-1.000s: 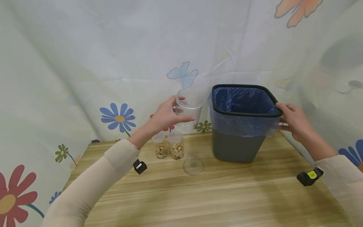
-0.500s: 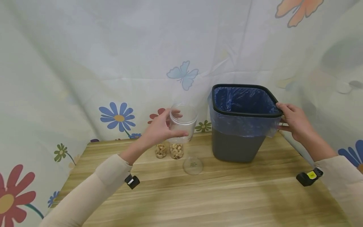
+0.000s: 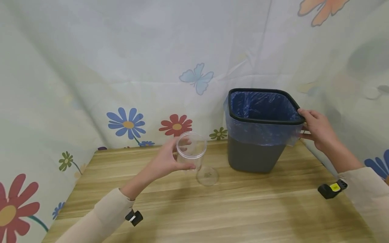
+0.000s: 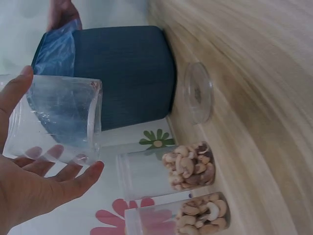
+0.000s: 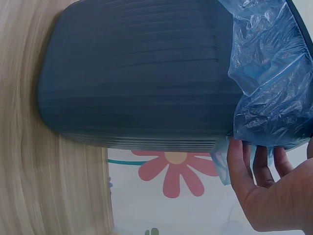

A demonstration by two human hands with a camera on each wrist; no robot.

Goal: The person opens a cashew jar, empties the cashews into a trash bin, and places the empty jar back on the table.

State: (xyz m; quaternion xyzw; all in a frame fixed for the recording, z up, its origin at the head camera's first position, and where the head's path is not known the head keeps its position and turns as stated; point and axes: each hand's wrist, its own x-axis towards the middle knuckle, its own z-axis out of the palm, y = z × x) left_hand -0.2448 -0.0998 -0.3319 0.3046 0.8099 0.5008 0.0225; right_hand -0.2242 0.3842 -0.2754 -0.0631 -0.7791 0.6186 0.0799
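Observation:
My left hand (image 3: 167, 158) holds a clear plastic jar (image 3: 192, 156), its mouth up and tipped slightly towards me, above the table. No contents show through the wall. A clear round lid (image 3: 207, 176) lies flat on the tabletop just to the right of that jar. To the right stands a grey bin (image 3: 253, 156) lined with a blue plastic bag (image 3: 262, 132) folded over its top. My right hand (image 3: 319, 131) grips the bin's right rim, thumb on top and fingers beneath. In the left wrist view, two clear jars hold nuts: one jar (image 4: 190, 167) near the lid, another jar (image 4: 203, 215) beside it.
A wooden tabletop (image 3: 194, 209) spreads in front of both arms. Behind it hangs a pale cloth (image 3: 146, 98) printed with flowers and butterflies, close to the back of the bin. In the head view, the left hand and its jar hide the nut jars.
My left hand has brought the jar down and a little left, from beside the bin to low over the table, in front of the nut jars. The right hand stays on the bin.

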